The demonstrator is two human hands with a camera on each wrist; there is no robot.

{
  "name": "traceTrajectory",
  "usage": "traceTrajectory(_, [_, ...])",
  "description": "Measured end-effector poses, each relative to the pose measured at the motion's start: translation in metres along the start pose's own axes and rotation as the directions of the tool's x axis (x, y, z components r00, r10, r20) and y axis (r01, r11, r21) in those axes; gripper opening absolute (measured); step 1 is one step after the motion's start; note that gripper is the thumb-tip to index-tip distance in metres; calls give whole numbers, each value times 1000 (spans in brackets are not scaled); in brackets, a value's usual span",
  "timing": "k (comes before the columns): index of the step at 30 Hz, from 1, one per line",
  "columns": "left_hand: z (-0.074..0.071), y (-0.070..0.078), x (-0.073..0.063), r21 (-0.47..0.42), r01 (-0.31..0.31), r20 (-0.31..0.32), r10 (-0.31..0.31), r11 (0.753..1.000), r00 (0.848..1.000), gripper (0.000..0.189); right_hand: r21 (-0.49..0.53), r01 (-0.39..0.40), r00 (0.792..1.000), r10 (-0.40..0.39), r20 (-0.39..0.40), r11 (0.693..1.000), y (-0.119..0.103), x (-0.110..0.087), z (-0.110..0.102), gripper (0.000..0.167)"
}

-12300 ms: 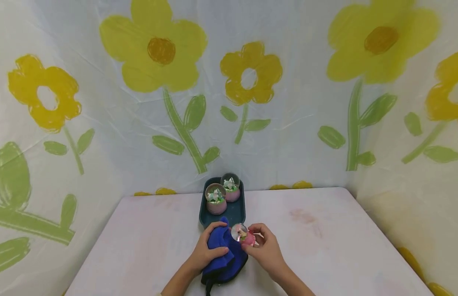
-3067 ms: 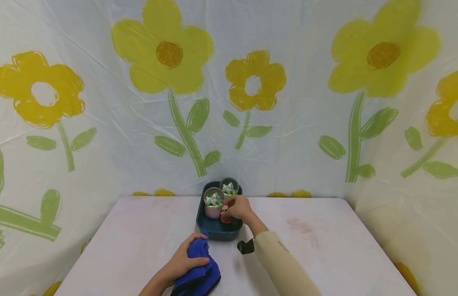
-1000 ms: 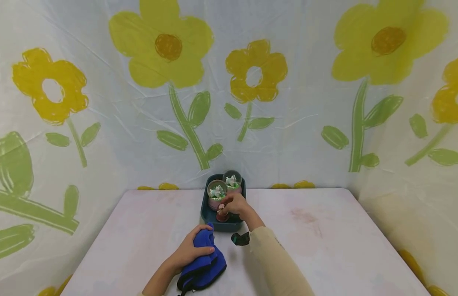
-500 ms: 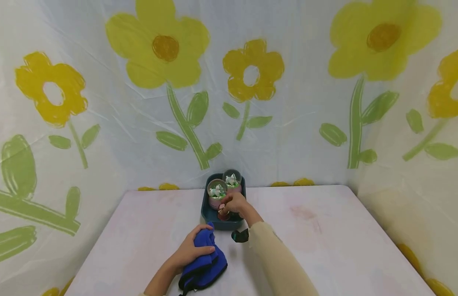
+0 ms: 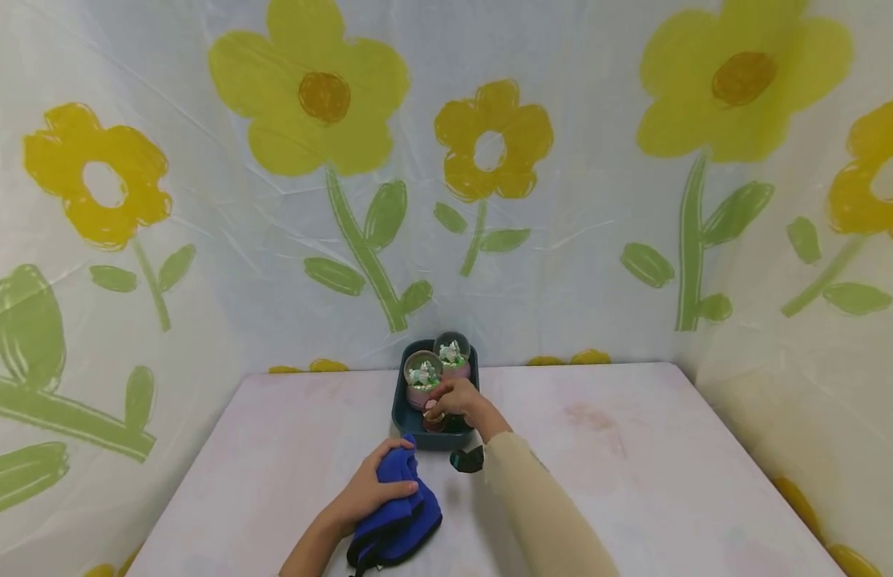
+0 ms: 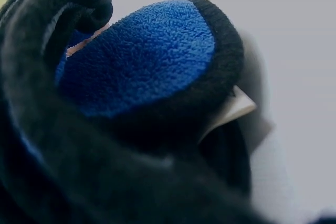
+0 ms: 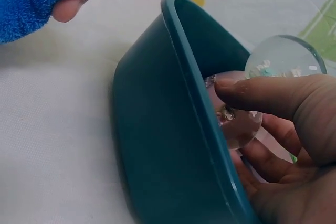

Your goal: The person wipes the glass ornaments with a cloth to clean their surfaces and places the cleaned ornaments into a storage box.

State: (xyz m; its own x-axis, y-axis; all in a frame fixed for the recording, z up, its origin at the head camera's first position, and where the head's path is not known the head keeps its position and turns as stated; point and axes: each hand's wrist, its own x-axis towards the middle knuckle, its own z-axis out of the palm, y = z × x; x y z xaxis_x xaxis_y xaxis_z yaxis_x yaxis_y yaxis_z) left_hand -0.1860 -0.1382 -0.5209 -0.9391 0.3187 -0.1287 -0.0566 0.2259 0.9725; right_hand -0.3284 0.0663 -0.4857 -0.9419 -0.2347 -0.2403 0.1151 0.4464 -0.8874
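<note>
My left hand grips a folded blue towel with black edging, close over the table in front of the tray. The towel's pile and a white tag show large in the left wrist view. My right hand reaches into a dark teal tray, thumb and fingers around a small snow globe near the tray's front wall. Part of this globe hides behind the thumb. Behind it in the tray stand two larger snow globes with pink bases, a nearer one and a farther one.
The pale table stretches out on both sides of the tray. A flower-printed sheet hangs at the back and along the sides. A small dark device sits at my right sleeve.
Twelve seconds ago my right hand held the small snow globe against the towel; since then it has carried it into the tray. Over the last second both hands have barely moved.
</note>
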Motion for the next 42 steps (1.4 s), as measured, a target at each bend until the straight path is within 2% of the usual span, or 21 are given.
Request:
traceTrajectory(7, [-1, -6, 0, 18, 4, 13, -5, 1000, 1000, 58, 33, -12, 1000, 11, 28, 999, 1, -5, 0, 35])
traceTrajectory(12, [-7, -13, -1, 4, 1, 12, -2, 1000, 1000, 56, 40, 25, 999, -24, -26, 999, -13, -17, -4, 31])
traceTrajectory(16, [-12, -14, 2, -19, -24, 26, 24, 1000, 999, 56, 71, 27, 998, -23, -59, 997, -32, -31, -22, 32])
traceTrajectory(21, [-19, -7, 4, -16, -56, 19, 56, 998, 998, 56, 65, 17, 1000, -17, -5, 998, -52, -52, -47, 33])
traceTrajectory(25, [-27, 4, 1, -4, -57, -27, 56, 998, 998, 57, 28, 40, 999, -41, 35, 999, -59, -72, -67, 29])
traceTrajectory(28, [-37, 6, -7, 15, -30, -120, 31, 999, 992, 57, 23, 62, 997, -63, 49, 998, -55, -89, -77, 26])
traceTrajectory(32, [-53, 9, -16, 42, -2, -230, 12, 999, 973, 57, 31, 84, 995, -85, 43, 996, -38, -108, -82, 22])
traceTrajectory(36, [-74, 15, -19, 127, -3, -265, 37, 992, 963, 59, 58, 110, 991, -114, 64, 992, -20, -121, -81, 26])
traceTrajectory(39, [-94, 23, -17, 221, -19, -279, 82, 975, 957, 61, 97, 126, 985, -136, 109, 987, -9, -128, -80, 30])
traceTrajectory(42, [-113, 31, -12, 306, -31, -298, 127, 951, 946, 64, 148, 124, 985, -140, 99, 981, 0, -135, -79, 32])
